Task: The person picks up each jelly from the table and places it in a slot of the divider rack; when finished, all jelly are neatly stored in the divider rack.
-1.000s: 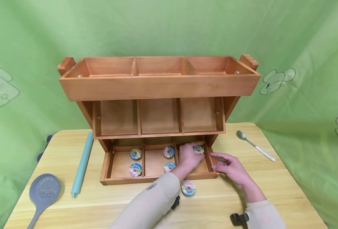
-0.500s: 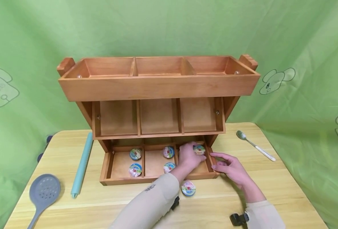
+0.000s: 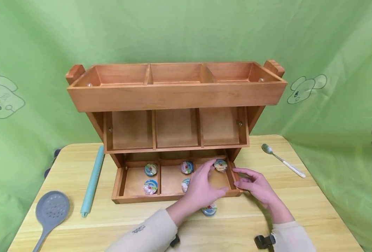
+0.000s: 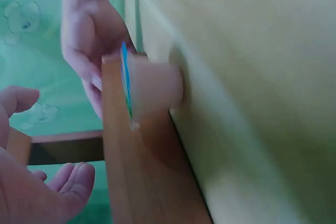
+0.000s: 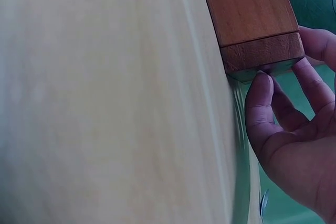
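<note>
My left hand [image 3: 201, 190] hovers over the front of the bottom tray [image 3: 142, 200], its thumb and fingers spread with nothing between them. Behind its fingertips, a foil-lidded jelly cup [image 3: 220, 165] sits at the back of the right compartment. Another jelly cup [image 3: 209, 209] stands on the table before the tray, partly hidden by that hand; the left wrist view shows this cup [image 4: 152, 85] from the side. My right hand [image 3: 256, 187] touches the tray's right end with thumb and fingertips; the right wrist view shows its thumb [image 5: 260, 100] against the wooden end.
Two jelly cups [image 3: 150, 169] lie in the left compartment and two [image 3: 187, 167] in the middle one. Two wooden tiers [image 3: 176, 98] overhang the bottom tray. A spoon [image 3: 282, 161] lies right; a teal roll [image 3: 92, 182] and grey slotted turner [image 3: 52, 210] lie left.
My left hand has let go of the cup in the right compartment and drawn back toward the front, its fingers spreading. My right hand stays at the tray's end.
</note>
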